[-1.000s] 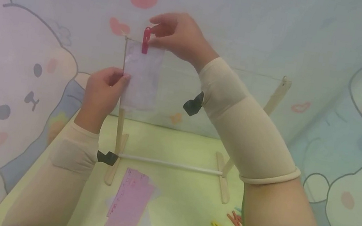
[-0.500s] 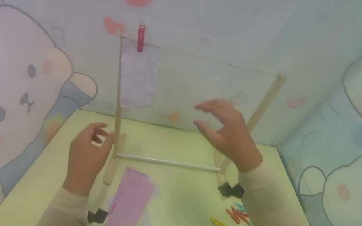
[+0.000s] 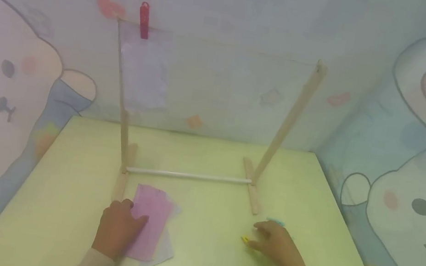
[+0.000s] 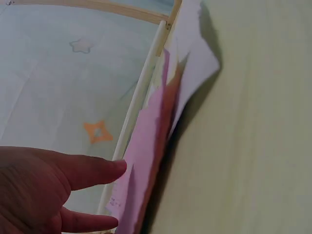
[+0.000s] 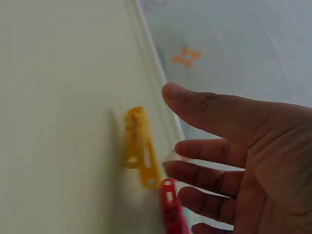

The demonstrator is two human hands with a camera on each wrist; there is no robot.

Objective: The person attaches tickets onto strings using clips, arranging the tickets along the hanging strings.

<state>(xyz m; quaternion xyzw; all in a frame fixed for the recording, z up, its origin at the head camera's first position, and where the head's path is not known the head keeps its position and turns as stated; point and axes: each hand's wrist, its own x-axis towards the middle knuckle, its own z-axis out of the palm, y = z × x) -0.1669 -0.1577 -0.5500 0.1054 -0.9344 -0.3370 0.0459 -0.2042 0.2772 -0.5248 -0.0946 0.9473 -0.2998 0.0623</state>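
My left hand (image 3: 120,230) lies over the left side of a pink paper sheet (image 3: 153,216) on the table. In the left wrist view its thumb (image 4: 97,173) and a finger extend straight, tips right at the sheet's edge. Under the pink sheet, paler paper (image 3: 162,253) sticks out. My right hand (image 3: 276,245) is low over the table beside a yellow clothespin (image 5: 139,146), its fingers spread and holding nothing. Just below that, a red clothespin (image 5: 171,207) shows near the fingertips. A pale sheet (image 3: 145,71) hangs from the string by a red clothespin (image 3: 144,20).
A wooden stand has a left post (image 3: 122,137), a right post (image 3: 290,117) and a white crossbar (image 3: 189,176) low between them. A string spans the post tops. A light blue clothespin (image 3: 275,221) lies behind my right hand. A printed cloth wall (image 3: 220,87) backs the table.
Both hands have left the hanging sheet and its red clothespin and come down to the table, left to the pink paper, right to the clothespins. The head view has tilted downward.
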